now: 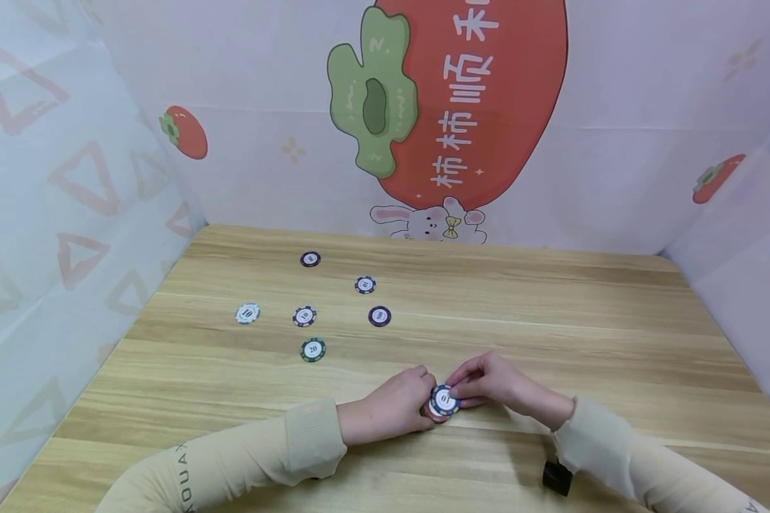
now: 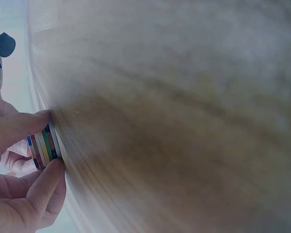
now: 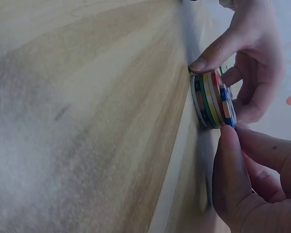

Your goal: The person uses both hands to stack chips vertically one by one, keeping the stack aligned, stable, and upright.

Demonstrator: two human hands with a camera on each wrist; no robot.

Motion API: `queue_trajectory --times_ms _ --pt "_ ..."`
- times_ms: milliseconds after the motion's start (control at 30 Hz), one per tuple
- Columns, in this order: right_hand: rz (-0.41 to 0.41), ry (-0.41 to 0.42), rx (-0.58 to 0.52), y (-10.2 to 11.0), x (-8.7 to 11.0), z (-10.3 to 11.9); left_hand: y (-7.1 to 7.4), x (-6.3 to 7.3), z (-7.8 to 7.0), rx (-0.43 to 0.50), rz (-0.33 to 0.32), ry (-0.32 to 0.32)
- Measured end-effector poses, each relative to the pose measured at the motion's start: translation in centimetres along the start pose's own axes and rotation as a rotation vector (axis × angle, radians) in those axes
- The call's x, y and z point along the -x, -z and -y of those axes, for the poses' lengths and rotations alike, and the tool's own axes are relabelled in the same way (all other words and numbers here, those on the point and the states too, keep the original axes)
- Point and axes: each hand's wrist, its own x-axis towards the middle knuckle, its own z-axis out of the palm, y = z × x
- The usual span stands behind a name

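Observation:
Near the front of the table, my left hand (image 1: 391, 406) holds a short stack of poker chips (image 3: 207, 99) between thumb and fingers. White, green, yellow and red edges show in the stack, which stands on the wood. My right hand (image 1: 502, 385) pinches a blue poker chip (image 1: 445, 401) marked 10 at its edge. That chip lies over the top of the stack, shifted a little toward the right hand. In the left wrist view, fingers and thumb of the left hand (image 2: 19, 194) bracket the stack's sides.
Several loose chips lie at the left: a white one (image 1: 247, 313), a green one (image 1: 313, 350), blue ones (image 1: 304, 316) and dark purple ones (image 1: 380, 316). A printed backdrop (image 1: 263, 178) rises behind the table (image 1: 552, 306). Below the right cuff is a small black object (image 1: 557, 477).

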Motion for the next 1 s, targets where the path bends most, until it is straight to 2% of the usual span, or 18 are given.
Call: queue_trajectory --times_ms 800,867,1000 --pt "-0.011 0.001 0.054 -1.05 -0.11 0.05 0.0 0.12 0.09 0.019 -0.006 -0.009" --pt "-0.015 0.022 0.081 -1.03 -0.13 0.01 -0.03 0.13 0.08 0.016 -0.008 -0.009" --pt "-0.017 0.117 0.184 -0.83 -0.1 -0.05 -0.1 0.1 0.11 0.005 -0.012 -0.012"
